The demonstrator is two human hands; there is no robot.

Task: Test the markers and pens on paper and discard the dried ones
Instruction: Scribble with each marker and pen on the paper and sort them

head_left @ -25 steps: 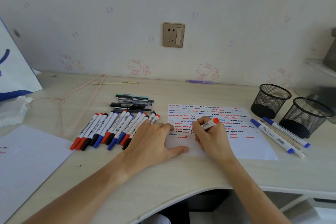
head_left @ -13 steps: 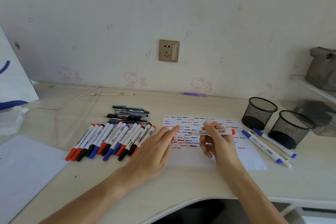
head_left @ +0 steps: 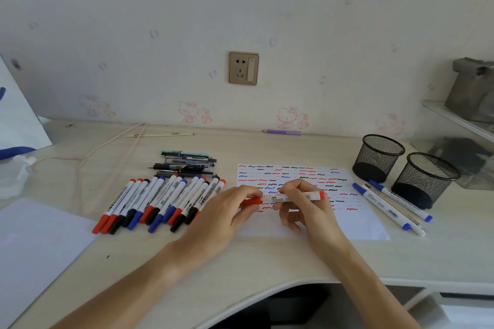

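Note:
My right hand [head_left: 307,211] holds a red marker [head_left: 291,197] level above the test paper [head_left: 361,222], which carries rows of red, blue and black squiggles. My left hand [head_left: 222,216] pinches the marker's red cap [head_left: 251,201] at its left end. A row of several red, blue and black markers [head_left: 160,203] lies left of the paper. Several dark pens [head_left: 187,163] lie behind that row. To the right of the paper lie three more markers and pens [head_left: 390,205].
Two black mesh pen cups [head_left: 377,157] [head_left: 427,179] stand at the right. A purple pen [head_left: 282,132] and a pale stick [head_left: 160,135] lie by the wall. A white sheet [head_left: 32,243] covers the near left. A cord [head_left: 88,157] runs across the left desk.
My right hand lifted the red marker off the paper and turned it level. My left hand left the paper and took hold of the cap at the marker's tip end.

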